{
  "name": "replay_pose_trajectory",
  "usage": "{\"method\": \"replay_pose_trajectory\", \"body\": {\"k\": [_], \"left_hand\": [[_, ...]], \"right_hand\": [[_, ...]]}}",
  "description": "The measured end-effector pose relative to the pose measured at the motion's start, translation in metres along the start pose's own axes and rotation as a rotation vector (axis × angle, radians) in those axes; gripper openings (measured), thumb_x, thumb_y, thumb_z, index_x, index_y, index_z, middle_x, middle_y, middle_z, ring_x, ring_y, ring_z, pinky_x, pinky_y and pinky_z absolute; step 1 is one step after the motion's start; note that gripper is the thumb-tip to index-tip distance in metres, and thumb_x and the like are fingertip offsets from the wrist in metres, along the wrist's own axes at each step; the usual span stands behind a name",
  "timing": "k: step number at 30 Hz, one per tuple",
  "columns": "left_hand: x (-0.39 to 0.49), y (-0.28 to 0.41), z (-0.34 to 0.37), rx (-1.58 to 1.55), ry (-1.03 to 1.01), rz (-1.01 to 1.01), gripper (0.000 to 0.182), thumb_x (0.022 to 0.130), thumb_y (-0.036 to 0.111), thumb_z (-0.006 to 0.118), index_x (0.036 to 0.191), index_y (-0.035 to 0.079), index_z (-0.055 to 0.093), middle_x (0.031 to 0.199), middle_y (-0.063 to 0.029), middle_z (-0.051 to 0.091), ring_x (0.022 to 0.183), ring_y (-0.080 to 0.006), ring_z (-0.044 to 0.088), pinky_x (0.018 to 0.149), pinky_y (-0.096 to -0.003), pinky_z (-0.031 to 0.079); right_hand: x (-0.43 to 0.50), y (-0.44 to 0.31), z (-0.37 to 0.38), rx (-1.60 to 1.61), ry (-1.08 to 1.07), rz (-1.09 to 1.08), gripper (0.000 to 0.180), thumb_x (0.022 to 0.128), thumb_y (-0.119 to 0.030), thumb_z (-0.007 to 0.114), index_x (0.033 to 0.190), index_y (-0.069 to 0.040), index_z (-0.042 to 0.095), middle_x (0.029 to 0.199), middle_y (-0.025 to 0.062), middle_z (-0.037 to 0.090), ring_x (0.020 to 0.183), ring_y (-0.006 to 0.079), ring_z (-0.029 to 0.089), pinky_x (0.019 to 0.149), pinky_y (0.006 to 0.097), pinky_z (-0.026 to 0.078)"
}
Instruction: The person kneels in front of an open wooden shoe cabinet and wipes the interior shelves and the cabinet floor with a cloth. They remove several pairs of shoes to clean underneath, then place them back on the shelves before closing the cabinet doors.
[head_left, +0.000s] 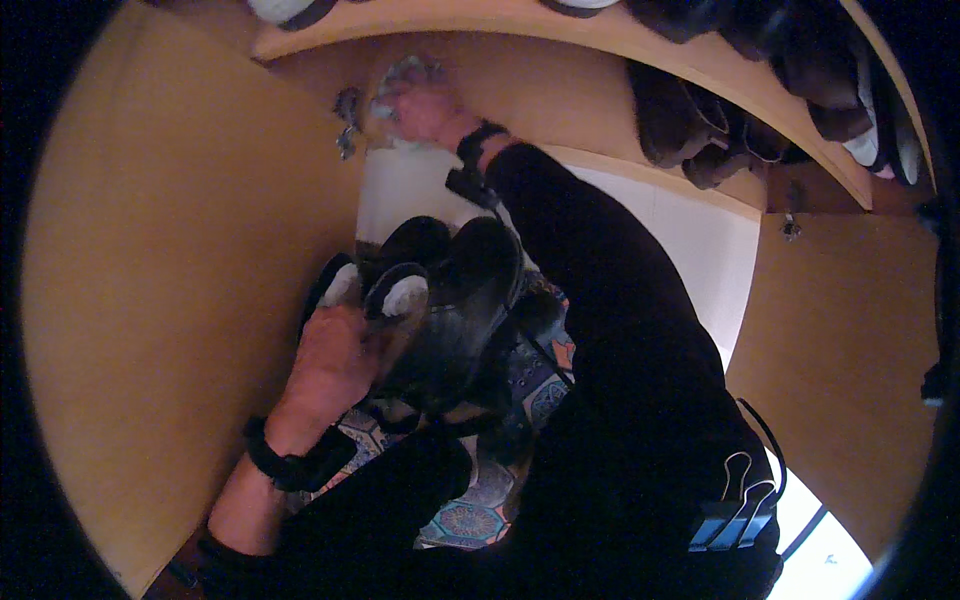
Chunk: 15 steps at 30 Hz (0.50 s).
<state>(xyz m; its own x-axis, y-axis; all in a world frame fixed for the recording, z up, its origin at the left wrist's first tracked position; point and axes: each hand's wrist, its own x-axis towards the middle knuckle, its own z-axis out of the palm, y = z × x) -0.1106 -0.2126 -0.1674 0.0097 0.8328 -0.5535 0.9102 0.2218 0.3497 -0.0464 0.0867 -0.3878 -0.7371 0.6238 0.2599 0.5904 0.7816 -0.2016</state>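
My left hand (330, 367) grips a pair of dark shoes (403, 296) with pale insoles, close to the wooden door on the left. My right hand (427, 111) reaches into the shoe cabinet and presses a pale, crumpled cloth (411, 67) on the bottom shelf board, near its left end. Both wrists wear a black band. Below my right forearm stand black shoes (469, 300), partly covered by the pair in my left hand.
The left cabinet door (172, 247) and right door (832, 337) stand open, hinges showing. An upper shelf (487, 19) carries several shoes. Dark brown shoes (667, 120) occupy the right of the lower compartment. Patterned tiles (465, 519) cover the floor. A binder clip (731, 525) hangs on my dark clothing.
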Motion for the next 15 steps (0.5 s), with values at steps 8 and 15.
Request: {"method": "replay_pose_trajectory", "body": {"k": [8, 15], "left_hand": [[0.021, 0.019, -0.003, 0.136, 0.218, 0.256, 0.033, 0.088, 0.018, 0.073, 0.117, 0.002, 0.072, 0.118, -0.0248, 0.07, 0.111, -0.0447, 0.065, 0.1, -0.0479, 0.052], [0.02, 0.017, -0.027, 0.157, 0.158, 0.058, 0.036, 0.087, 0.027, 0.076, 0.093, -0.008, 0.069, 0.098, -0.0322, 0.068, 0.098, -0.0498, 0.064, 0.089, -0.0526, 0.053]], "right_hand": [[-0.105, 0.045, -0.02, -0.014, 0.128, -0.192, 0.047, 0.085, -0.024, 0.071, 0.132, -0.026, 0.064, 0.14, 0.0067, 0.058, 0.139, 0.0323, 0.047, 0.116, 0.0536, 0.037], [-0.24, 0.111, -0.094, -0.149, 0.037, 0.049, 0.06, 0.086, -0.019, 0.072, 0.143, -0.02, 0.054, 0.147, 0.0129, 0.051, 0.14, 0.0396, 0.044, 0.118, 0.0503, 0.037]]}}
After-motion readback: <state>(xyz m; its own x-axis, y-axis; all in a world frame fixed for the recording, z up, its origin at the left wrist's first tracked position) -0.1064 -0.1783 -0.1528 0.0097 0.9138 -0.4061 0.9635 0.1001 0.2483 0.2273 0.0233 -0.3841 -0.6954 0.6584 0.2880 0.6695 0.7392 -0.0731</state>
